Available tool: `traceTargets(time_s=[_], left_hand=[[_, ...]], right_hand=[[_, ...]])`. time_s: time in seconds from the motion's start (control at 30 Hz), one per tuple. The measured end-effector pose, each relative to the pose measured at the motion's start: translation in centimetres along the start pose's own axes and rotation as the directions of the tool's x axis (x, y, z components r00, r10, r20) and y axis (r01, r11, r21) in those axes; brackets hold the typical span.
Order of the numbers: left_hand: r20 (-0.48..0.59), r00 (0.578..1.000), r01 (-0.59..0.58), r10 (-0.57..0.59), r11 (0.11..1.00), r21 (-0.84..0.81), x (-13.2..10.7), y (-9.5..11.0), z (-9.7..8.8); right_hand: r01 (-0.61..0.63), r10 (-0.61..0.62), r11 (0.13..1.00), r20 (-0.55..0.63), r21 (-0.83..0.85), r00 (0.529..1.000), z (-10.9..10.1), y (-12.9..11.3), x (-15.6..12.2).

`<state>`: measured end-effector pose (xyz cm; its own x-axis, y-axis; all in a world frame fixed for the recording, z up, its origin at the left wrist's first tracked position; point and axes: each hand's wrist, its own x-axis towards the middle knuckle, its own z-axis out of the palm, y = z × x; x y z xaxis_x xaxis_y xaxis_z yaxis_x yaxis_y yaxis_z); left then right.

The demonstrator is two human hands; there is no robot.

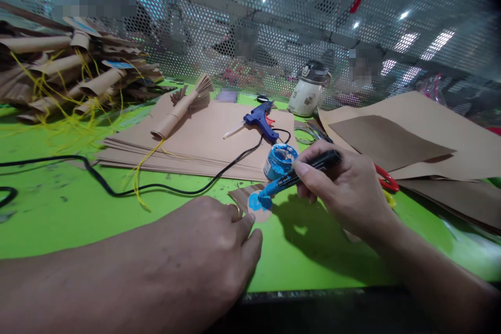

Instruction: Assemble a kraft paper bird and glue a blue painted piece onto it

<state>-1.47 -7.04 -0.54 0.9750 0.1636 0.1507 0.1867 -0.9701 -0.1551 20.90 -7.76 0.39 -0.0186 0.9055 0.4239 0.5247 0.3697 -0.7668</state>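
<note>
My right hand [344,182] grips a black marker pen [309,171] whose lower end is coated in thick blue paint. That end touches a small round paper disc [264,214], partly covered with blue paint. My left hand [219,245], with a ring on one finger, has its fingers curled and the fingertips at the disc's left edge, holding it on the green table. Beneath the disc's upper left side lies a brown paper piece [240,194]. Just behind the pen stands an open paint jar [273,167], smeared with blue.
A blue glue gun [261,119] lies on stacked brown paper sheets [219,154], its black cord [156,186] crossing the table. A rolled paper piece [178,115] rests there too. Red-handled scissors [387,180], a bottle [307,94] and a pile of paper rolls [58,70] stand around.
</note>
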Motion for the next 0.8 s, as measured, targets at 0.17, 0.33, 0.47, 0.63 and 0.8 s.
traceTargets(time_s=[0.17, 0.33, 0.47, 0.63, 0.8], left_hand=[[0.030, 1.000, -0.007, 0.007, 1.000, 0.017, 0.08, 0.02, 0.03], [0.031, 0.999, -0.007, 0.007, 1.000, 0.025, 0.03, 0.04, 0.18], [0.031, 0.999, -0.009, 0.009, 1.000, 0.009, 0.04, -0.01, 0.03], [0.027, 1.000, -0.009, 0.009, 1.000, 0.024, -0.06, -0.01, -0.07], [-0.011, 1.000, -0.013, 0.014, 1.000, 0.021, 0.03, 0.04, 0.01]], right_hand=[[0.010, -0.010, 1.000, -0.005, -0.019, 1.000, -0.13, -0.09, -0.03], [0.006, -0.008, 0.999, -0.073, -0.034, 0.997, -0.53, -0.04, 0.06], [-0.009, 0.005, 0.999, -0.066, -0.049, 0.998, -0.66, 0.04, 0.07], [-0.006, 0.005, 0.998, -0.022, -0.058, 1.000, -0.38, -0.04, 0.04], [-0.011, 0.012, 1.000, 0.034, -0.020, 0.999, -0.05, -0.02, -0.05]])
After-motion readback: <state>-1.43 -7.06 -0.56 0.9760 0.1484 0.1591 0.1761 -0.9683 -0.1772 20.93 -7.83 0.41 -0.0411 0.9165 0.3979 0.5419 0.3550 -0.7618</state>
